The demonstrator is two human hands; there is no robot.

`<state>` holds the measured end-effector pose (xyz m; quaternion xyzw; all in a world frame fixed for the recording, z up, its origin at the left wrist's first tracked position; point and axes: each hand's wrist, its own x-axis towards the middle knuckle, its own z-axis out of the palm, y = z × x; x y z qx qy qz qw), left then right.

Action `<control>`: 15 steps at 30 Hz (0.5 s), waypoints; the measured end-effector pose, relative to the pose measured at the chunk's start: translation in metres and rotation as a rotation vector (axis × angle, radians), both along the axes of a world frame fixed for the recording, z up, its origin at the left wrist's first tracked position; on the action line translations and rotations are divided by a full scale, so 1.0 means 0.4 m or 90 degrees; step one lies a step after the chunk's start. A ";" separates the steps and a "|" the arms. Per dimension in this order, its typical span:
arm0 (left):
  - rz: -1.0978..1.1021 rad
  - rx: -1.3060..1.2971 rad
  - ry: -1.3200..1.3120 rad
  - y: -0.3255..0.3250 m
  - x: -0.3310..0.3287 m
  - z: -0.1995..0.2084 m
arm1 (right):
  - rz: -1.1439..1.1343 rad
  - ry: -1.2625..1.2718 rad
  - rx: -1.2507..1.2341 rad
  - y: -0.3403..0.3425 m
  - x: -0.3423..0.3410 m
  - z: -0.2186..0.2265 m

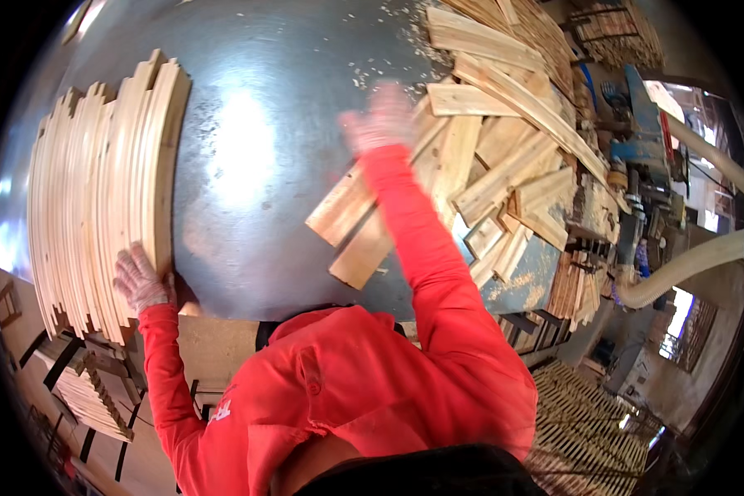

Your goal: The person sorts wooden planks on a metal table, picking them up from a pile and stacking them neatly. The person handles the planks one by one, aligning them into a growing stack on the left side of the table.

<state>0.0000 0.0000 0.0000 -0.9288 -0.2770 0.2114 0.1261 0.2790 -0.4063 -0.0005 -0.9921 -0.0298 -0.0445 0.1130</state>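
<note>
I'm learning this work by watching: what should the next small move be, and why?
Probably set the right hand on the nearest loose board: that hand is motion-blurred, seemingly empty, beside the jumbled heap, while the left hand rests on the neat stack.

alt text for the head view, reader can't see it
A person in red has the left hand on a neat row of wood strips on a dark table. The right hand, motion-blurred, is beside a jumbled heap of boards. Machinery and a pale hose show at the picture's right.
</note>
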 end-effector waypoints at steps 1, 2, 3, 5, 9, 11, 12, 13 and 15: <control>0.066 0.034 0.008 -0.015 -0.007 0.034 | -0.136 0.084 -0.034 -0.112 0.013 0.059; -0.005 0.186 -0.018 0.003 -0.016 0.011 | -0.281 0.146 -0.039 -0.236 -0.016 0.017; -0.063 0.028 -0.214 -0.149 0.066 -0.066 | -0.417 0.157 -0.083 -0.438 0.026 0.027; -0.236 -0.173 -0.503 -0.218 0.125 -0.017 | -0.444 0.247 -0.027 -0.454 -0.035 -0.020; -0.054 -0.849 -0.310 -0.646 0.302 0.081 | -0.455 0.382 0.079 -0.483 -0.034 0.048; 0.093 -1.059 -0.316 -0.797 0.354 -0.036 | -0.394 0.428 0.262 -0.478 -0.024 0.012; 0.206 -1.132 -0.331 -0.868 0.373 -0.053 | -0.308 0.503 0.450 -0.467 -0.032 0.029; 0.354 -1.295 -0.123 -0.909 0.399 -0.009 | -0.236 0.565 0.642 -0.480 -0.044 0.030; 0.481 -1.449 0.198 -0.937 0.436 -0.004 | -0.004 0.570 0.372 -0.458 -0.065 -0.062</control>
